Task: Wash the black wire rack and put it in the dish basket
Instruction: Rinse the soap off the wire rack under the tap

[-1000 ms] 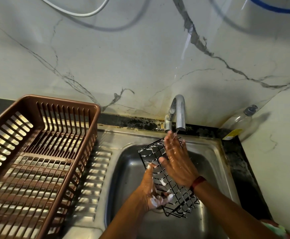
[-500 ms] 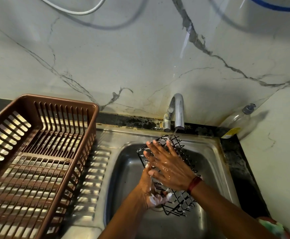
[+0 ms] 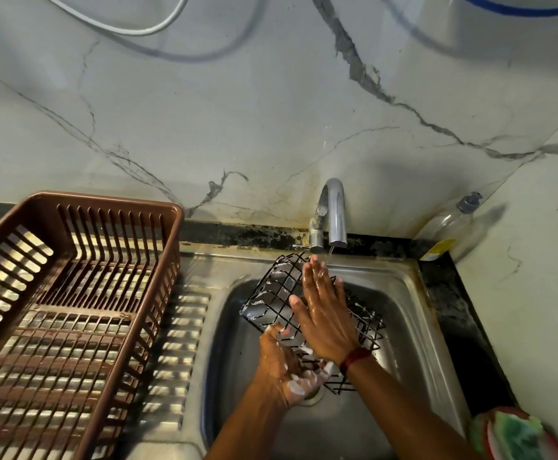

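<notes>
Down at the near end, the foamy left hand (image 3: 287, 366) curls its fingers round the wires of the black wire rack (image 3: 267, 293), while the right hand (image 3: 325, 315) lies flat on its upper face, fingers straight, grasping nothing. The rack hangs tilted over the sink (image 3: 407, 293), its long axis running from that grip toward the faucet (image 3: 335, 210) at the back edge, far end under the thin stream. The dish basket (image 3: 105, 202) stands beyond the sink's left edge, nearer the left hand, so the carry likely goes leftward.
</notes>
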`<state>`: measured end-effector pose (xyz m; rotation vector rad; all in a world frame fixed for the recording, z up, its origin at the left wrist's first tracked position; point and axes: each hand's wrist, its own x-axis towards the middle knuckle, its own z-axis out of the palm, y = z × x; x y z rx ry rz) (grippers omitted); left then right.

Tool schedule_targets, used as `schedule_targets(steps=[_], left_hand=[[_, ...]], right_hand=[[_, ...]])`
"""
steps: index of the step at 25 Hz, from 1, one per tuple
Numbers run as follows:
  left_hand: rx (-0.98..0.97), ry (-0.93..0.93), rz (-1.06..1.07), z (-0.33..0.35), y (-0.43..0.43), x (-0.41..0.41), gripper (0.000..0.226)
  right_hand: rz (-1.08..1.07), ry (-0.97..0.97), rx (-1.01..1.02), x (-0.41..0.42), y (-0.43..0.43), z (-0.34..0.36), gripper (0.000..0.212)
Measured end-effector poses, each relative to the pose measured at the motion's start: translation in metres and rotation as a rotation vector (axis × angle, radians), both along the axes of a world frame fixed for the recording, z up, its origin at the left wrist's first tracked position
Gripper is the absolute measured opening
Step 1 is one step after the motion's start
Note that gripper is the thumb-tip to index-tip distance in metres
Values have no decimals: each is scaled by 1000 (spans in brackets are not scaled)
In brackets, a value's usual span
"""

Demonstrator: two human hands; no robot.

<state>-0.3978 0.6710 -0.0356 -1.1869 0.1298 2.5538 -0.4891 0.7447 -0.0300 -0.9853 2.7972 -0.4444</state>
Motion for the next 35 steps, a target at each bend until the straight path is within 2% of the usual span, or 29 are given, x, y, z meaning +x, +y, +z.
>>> schedule_targets(steps=[1,4,5,8,9,10,12,14,15,16,17,19,20,22,25,26,27,29,30,31,34,35], left_hand=[[-10,16,40,0,2,0,67],[-10,102,198,-2,4,4,63],[-10,95,199,-1,2,5,63],[-41,15,152,-3,-1,6,55],[-73,-11,157,0,-1,5,52],[-93,-18,181,1,1,4,47],[-123,-10,269,5,7,4,38],[-96,12,325,8,9,4,41],[-90,1,321,10,8,5,40],[-85,5,306,9,7,6,34],[-96,-12,304,6,5,6,32],[-130,-27,296,5,1,6,30],[-145,-21,297,4,0,6,25],[-129,5,287,3,2,6,28],[-39,44,325,-6,1,4,37],[-39,56,341,-5,1,6,35],[-51,58,347,-6,1,6,30],[-67,29,380,-5,2,8,35],[-63,27,384,-2,2,12,38],[-66,35,368,-2,3,14,41],[-45,87,321,1,2,17,64],[-31,101,331,-1,2,17,69]], right_hand=[[-33,-9,-27,8,-6,2,73],[144,23,-49,30,-12,3,74],[106,14,-66,29,-12,2,73],[-425,-156,-139,16,-12,-8,79],[-496,-216,-139,14,-15,-7,80],[-459,-231,-139,15,-20,-2,82],[-195,-159,-167,20,-32,11,82],[40,-67,-154,18,-39,17,77],[51,-40,-150,15,-38,14,76],[-33,-34,-153,9,-34,6,75],[-205,-70,-163,3,-27,-2,75],[-523,-256,-127,-8,-13,-12,71],[-565,-317,-116,-10,-11,-13,72],[-405,-248,-142,-3,-18,-7,78],[53,-102,-215,14,-35,4,73],[78,-107,-219,15,-35,1,71],[-25,-150,-238,11,-30,-3,69],[-439,-293,-261,-3,-11,-14,66],[-554,-346,-222,-6,-2,-17,66],[-540,-335,-168,-2,2,-18,68],[-56,-112,-90,26,1,-14,74],[10,-101,-99,29,2,-15,73]])
